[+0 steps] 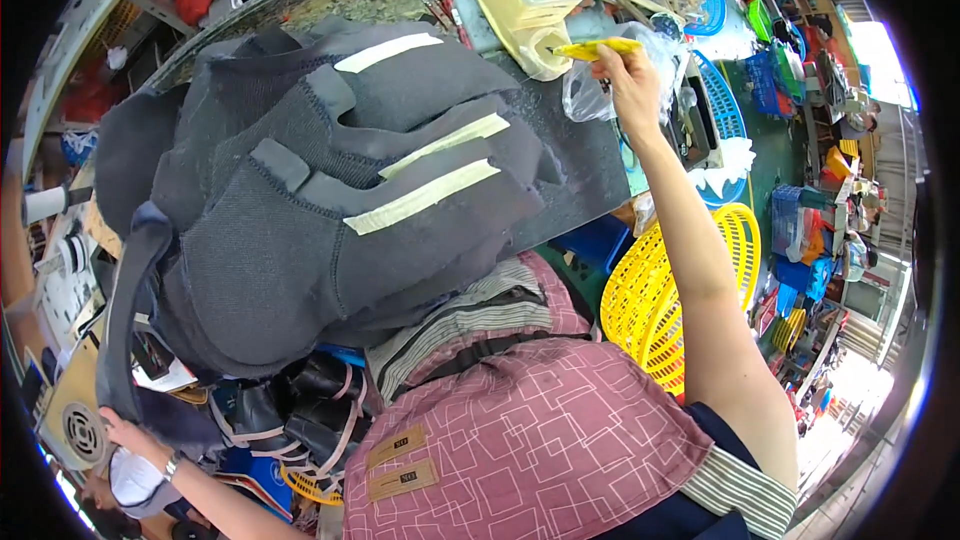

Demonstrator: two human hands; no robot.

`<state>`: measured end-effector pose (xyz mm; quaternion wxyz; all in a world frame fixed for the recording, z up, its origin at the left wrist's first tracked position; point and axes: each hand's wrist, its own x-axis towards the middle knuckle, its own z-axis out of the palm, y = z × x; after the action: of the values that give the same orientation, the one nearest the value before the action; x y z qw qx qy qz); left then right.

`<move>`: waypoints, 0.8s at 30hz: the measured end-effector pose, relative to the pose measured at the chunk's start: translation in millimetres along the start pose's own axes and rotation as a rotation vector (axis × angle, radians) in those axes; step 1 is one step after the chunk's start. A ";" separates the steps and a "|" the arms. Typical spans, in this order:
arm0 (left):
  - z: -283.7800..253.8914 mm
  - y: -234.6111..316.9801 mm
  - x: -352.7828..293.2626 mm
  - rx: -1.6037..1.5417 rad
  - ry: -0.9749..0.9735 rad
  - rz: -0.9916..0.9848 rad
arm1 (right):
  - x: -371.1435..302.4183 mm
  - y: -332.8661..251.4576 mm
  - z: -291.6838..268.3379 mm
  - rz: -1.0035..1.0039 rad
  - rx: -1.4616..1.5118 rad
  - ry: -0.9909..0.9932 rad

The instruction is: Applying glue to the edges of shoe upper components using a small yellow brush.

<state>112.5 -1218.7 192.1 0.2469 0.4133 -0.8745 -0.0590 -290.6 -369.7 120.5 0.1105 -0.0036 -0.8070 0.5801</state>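
Observation:
In my right hand (632,90), up by the back of the table, is a slim yellow-handled tool (600,47), pinched between the fingers. Its tip is at the round mouth of a cream plastic pot (530,10), so the tool's end is hidden. At the lower left, my left hand (137,442) is closed on the hanging end of a long dark grey fabric strip (135,310). Between the hands lies a pile of dark grey fabric pieces (260,260) with ribbed panels and stitched seams. Pale strips (425,197) run along several of their edges.
Behind my right hand sits a crumpled clear plastic bag (590,90). Yellow baskets (640,300) stand below my right forearm. Thin tools (440,0) lie at the table's back edge. Black pieces with pink edging (300,405) lie below the pile. Other people work far right.

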 end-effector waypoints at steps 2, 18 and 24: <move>47.8 132.0 -56.4 -0.235 0.062 -0.229 | 11.3 20.5 -10.8 -0.040 -0.285 0.020; 4.6 44.6 -14.2 0.103 0.253 -0.176 | 20.0 84.7 -23.1 0.338 0.355 0.239; 42.2 354.0 -112.8 -0.365 0.002 0.262 | 14.5 58.9 -39.4 0.665 1.124 -0.121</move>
<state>-92.8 -907.5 220.8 0.3242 0.2446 -0.8952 -0.1834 -304.8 -311.6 79.7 -0.1354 -0.1619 -0.3417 0.9158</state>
